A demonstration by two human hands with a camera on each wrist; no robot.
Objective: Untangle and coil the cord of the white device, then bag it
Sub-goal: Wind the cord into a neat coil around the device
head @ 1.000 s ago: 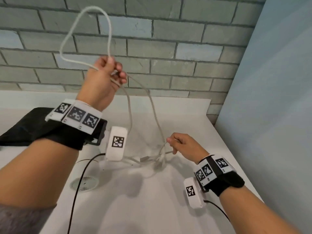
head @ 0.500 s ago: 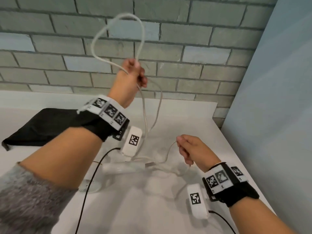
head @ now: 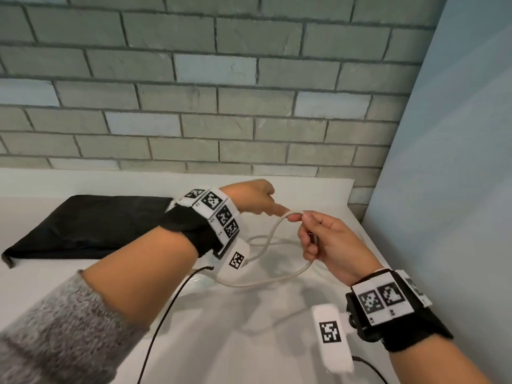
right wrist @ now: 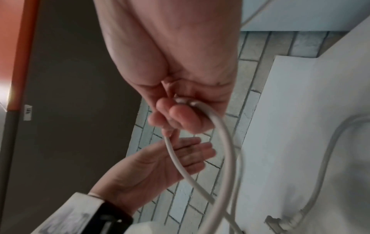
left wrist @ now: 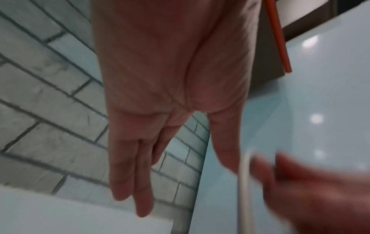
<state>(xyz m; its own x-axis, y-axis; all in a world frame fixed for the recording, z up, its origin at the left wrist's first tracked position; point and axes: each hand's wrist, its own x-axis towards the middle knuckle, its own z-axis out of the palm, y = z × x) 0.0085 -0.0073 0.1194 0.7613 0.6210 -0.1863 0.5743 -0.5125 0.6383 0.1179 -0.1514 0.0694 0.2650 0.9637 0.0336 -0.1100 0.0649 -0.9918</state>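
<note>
The white cord (head: 263, 282) hangs in a loop just above the white table (head: 249, 342). My right hand (head: 297, 218) pinches the top of that loop, and its other fingers curl round a second strand. In the right wrist view the fingers (right wrist: 180, 117) wrap the cord (right wrist: 226, 142). My left hand (head: 273, 207) sits just left of the loop, with its fingers (left wrist: 140, 190) straight and holding nothing. The cord (left wrist: 244, 182) passes close by its thumb. More cord (right wrist: 328, 158) lies on the table. My left wrist hides the white device.
A flat black bag (head: 83, 225) lies on the table at the left. A grey brick wall (head: 249, 106) stands behind and a pale blue panel (head: 457, 189) closes the right side. A black cable (head: 163, 322) from my wrist camera trails over the table.
My left hand has dropped from high by the wall to table level and let go of the cord loop. My right hand has risen and taken the loop's top.
</note>
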